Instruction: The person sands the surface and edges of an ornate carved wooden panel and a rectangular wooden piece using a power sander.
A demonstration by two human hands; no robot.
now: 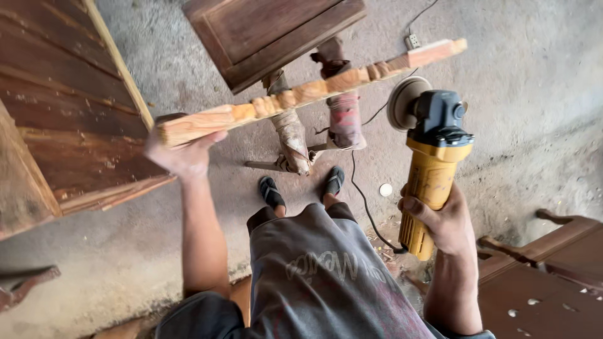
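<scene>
Head view looks down on us standing on the concrete floor (pixel 534 94). Our left hand (pixel 182 154) is raised, arm nearly straight, its grip closed around the near end of a turned wooden post (pixel 301 94), which slants up and away to the right in mid-air. Our right hand (pixel 443 220) is wrapped tight round the yellow body of an angle grinder (pixel 433 144), held upright with its disc just below the post, not clearly touching. A dark wooden panel (pixel 270 31) lies beyond.
</scene>
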